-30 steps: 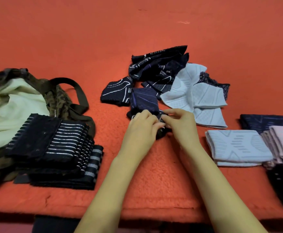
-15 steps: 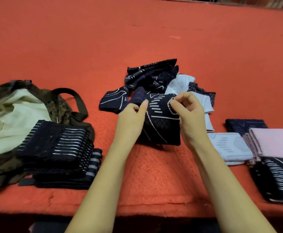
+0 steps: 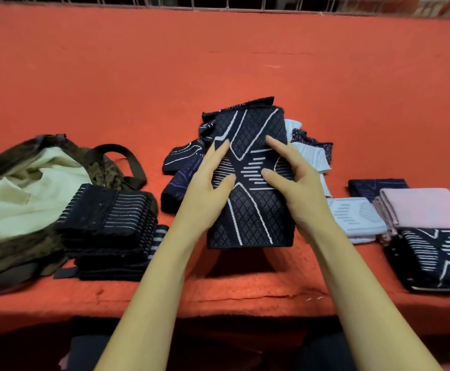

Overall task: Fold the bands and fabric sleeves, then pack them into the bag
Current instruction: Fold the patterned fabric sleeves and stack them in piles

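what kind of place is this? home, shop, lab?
Probably a textile sorting or packing bench, though that's not certain. There is a wide surface under red fleece, sorted stacks of striped bands and knit sleeves, an open bag, and wire grating behind.

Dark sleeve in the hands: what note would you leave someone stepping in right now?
Left hand and right hand both hold the dark sleeve up, spread flat.
Done: striped bands stacked against the open bag; folded sleeves piled on the right.
Left: fold this sleeve and the loose heap behind it, then pack everything; nothing visibly in the bag yet.
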The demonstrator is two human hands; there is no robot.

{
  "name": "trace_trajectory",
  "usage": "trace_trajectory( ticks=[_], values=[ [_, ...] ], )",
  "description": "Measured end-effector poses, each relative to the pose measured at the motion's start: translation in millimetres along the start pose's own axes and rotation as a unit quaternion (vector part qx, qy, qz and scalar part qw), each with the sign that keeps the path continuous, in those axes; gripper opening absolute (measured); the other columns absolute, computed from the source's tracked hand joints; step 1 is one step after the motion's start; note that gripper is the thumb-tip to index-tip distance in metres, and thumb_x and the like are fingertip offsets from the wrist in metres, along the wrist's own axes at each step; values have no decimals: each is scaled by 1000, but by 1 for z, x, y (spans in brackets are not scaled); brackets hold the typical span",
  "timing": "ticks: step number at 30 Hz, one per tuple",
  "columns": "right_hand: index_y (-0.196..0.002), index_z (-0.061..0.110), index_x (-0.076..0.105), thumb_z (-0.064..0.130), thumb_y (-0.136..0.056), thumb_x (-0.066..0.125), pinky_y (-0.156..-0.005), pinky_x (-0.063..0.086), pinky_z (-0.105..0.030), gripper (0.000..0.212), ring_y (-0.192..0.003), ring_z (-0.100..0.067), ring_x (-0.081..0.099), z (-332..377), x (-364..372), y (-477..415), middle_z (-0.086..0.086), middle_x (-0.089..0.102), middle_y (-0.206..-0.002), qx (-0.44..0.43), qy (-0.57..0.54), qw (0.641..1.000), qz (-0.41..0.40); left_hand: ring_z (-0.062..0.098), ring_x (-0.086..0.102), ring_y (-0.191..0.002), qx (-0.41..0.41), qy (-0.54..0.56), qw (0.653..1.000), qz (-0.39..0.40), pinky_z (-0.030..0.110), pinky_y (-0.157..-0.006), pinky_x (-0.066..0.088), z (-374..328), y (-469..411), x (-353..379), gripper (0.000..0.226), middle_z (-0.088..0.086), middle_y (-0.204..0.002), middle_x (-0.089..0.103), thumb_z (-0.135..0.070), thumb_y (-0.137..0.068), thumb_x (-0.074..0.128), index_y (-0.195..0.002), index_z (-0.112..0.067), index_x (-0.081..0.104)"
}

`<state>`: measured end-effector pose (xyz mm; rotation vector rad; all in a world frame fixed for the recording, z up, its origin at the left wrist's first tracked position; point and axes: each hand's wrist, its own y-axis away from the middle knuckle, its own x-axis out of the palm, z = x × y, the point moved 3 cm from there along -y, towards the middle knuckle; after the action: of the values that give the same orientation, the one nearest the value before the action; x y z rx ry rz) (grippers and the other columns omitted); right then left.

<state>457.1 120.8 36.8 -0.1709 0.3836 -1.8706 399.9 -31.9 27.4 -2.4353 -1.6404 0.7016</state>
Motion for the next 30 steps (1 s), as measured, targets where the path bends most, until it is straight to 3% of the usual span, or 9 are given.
trace_trajectory(
  ticks=[2, 5, 8, 12, 15, 18, 23, 26, 30],
  values=[
    [-127, 26, 55, 7, -82, 59, -108, 35, -25, 49, -126, -7, 46, -1, 2, 2, 3, 49, -135, -25, 44, 999, 0, -5, 18, -137, -11, -9, 1000, 1, 6, -110, 12, 7, -1, 2, 59, -6, -150, 26, 0, -91, 53, -144, -17, 34],
    [-134, 19, 49, 8, -88, 62, -105, 18, -5, 49, -131, 1, 31, -35, 5, 5, 0, 32, -146, 48, 158, 986, 22, 19, 37, -133, -81, -87, 993, -15, 36, -114, 27, 39, 6, 14, 57, 3, -145, 35, -9, -87, 63, -140, -11, 41],
    [-136, 15, 47, 15, -91, 59, -95, 6, 4, 46, -142, -12, 19, -75, 6, 24, -9, 11, -154, 132, 254, 957, 46, 27, 43, -122, -116, -198, 972, -42, 26, -111, 23, 63, 30, 22, 45, 11, -136, 39, -19, -84, 68, -128, -13, 56],
    [-125, 16, 55, 20, -91, 61, -94, 7, 8, 35, -122, 19, 23, -77, 3, 39, -5, 18, -151, 82, 254, 964, 9, 16, 54, -101, -64, -141, 987, -40, 33, -96, 44, 63, 55, 22, 25, -2, -117, 42, -25, -88, 64, -112, -21, 61],
    [-121, 18, 58, 14, -87, 65, -97, 7, 6, 35, -130, 1, 25, -74, -1, 46, -4, 27, -146, 63, 257, 964, 2, 20, 55, -105, -73, -131, 988, -40, 43, -95, 46, 65, 60, 26, 23, -2, -117, 40, -33, -90, 58, -111, -23, 59],
    [-118, 17, 60, 7, -83, 67, -97, 11, 5, 37, -128, -9, 35, -76, -3, 51, -1, 33, -135, 66, 278, 958, 16, 19, 54, -103, -56, -137, 989, -30, 43, -94, 46, 70, 56, 28, 21, -3, -110, 49, -16, -85, 65, -106, -20, 63],
    [-105, 18, 68, 14, -81, 70, -99, 28, -28, 24, -114, -24, 40, -77, -2, 62, -8, 45, -130, 13, 426, 904, 12, 20, 49, -98, -2, -212, 977, 9, 10, -94, 26, 73, 60, 35, 19, -3, -98, 56, -5, -83, 64, -95, -19, 70],
    [-93, 20, 71, 12, -81, 67, -90, 36, -35, 15, -99, -22, 45, -79, -5, 69, -2, 53, -106, -23, 410, 911, 37, 12, 46, -96, 23, -209, 976, 63, 21, -88, 28, 66, 66, 37, 12, -11, -95, 57, -31, -82, 64, -92, -26, 69],
    [-89, 21, 71, 7, -82, 66, -89, 36, -20, 17, -94, -19, 52, -80, -11, 76, 6, 56, -94, 10, 328, 942, 67, -1, 37, -97, 31, -242, 951, 190, 21, -86, 17, 56, 74, 41, 31, -27, -96, 47, -57, -67, 73, -89, -44, 57]
  ],
)
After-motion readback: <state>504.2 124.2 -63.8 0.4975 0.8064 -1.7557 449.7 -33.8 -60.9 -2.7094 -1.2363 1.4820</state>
